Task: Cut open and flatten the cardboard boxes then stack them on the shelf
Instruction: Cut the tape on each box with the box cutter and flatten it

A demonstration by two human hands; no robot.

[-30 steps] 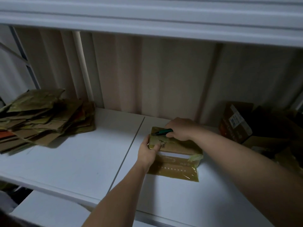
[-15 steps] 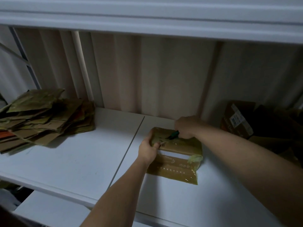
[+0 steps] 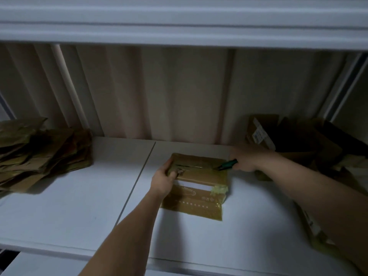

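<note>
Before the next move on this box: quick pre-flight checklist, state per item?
1. Box held steady: ok, left hand grips its left end.
2. Cutter in a firm grip: ok, right hand is wrapped round the green handle.
3. Blade clear of the left hand: ok, the tip sits at the box's right end, apart from the left-hand fingers.
4. Top seam cut through: cannot tell, a slit line shows along the top but its depth does not.
5. Front flap free: ok, it lies flat on the shelf.
6. Stack of flattened cardboard has room on top: ok.
</note>
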